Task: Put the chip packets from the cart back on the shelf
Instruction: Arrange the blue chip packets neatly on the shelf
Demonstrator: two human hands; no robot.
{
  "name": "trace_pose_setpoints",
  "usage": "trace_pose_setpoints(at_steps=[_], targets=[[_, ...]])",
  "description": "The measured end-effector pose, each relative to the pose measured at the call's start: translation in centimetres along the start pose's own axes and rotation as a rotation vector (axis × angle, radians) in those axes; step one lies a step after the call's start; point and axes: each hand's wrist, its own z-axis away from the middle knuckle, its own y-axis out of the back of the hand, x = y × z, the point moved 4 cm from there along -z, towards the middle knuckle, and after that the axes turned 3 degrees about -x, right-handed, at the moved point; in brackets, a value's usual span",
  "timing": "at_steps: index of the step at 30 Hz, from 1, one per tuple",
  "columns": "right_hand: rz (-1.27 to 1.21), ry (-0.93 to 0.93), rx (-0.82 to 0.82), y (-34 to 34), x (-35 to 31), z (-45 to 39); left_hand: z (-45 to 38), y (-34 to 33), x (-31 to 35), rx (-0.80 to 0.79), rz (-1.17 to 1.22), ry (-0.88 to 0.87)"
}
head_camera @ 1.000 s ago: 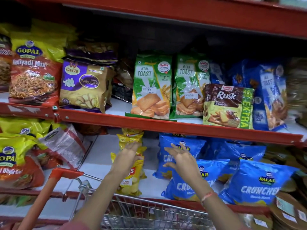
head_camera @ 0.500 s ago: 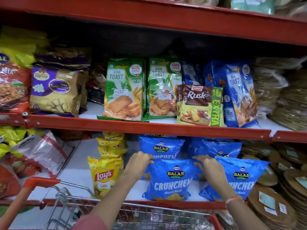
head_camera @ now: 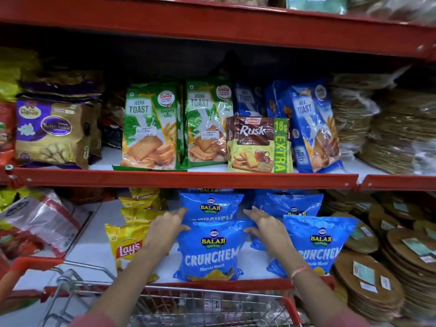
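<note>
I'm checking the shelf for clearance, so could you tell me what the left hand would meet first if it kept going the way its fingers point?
Probably the rear blue Balaji packet: the left hand points up and right at it, fingertips seemingly almost touching, though depth is unclear.

On the upper tier two green Jeera Toast packs [head_camera: 151, 128] stand side by side, a Rusk pack [head_camera: 258, 145] leans just right of them before blue Milk Toast packs [head_camera: 311, 128], and stacked papad discs [head_camera: 387, 128] fill the right end.
</note>
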Motion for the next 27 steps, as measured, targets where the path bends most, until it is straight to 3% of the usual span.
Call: trace_pose_setpoints(at_steps=[3,6,11,15,19,27], targets=[[-0.019,0.016,0.060,1.1,3.1,1.2,-0.7,0.0,3.5,0.138,0.100,-0.081],[0.025,0.050,0.100,2.2,7.6,2.0,-2.3,-0.8,8.7,0.222,0.050,-0.197],[0.088,-0.077,0.138,4.3,15.6,3.6,-4.5,-1.9,19.0,0.091,0.080,-0.337],[0.100,-0.232,0.162,5.1,21.4,4.7,-5.6,-3.3,24.4,0.029,0.222,-0.345],[0.085,-0.331,0.177,5.3,23.4,5.0,-6.7,-4.1,24.6,-0.062,0.325,-0.207],[0.031,-0.247,0.251,6.0,19.6,3.6,-6.4,-3.6,21.9,-0.046,0.398,-0.090]])
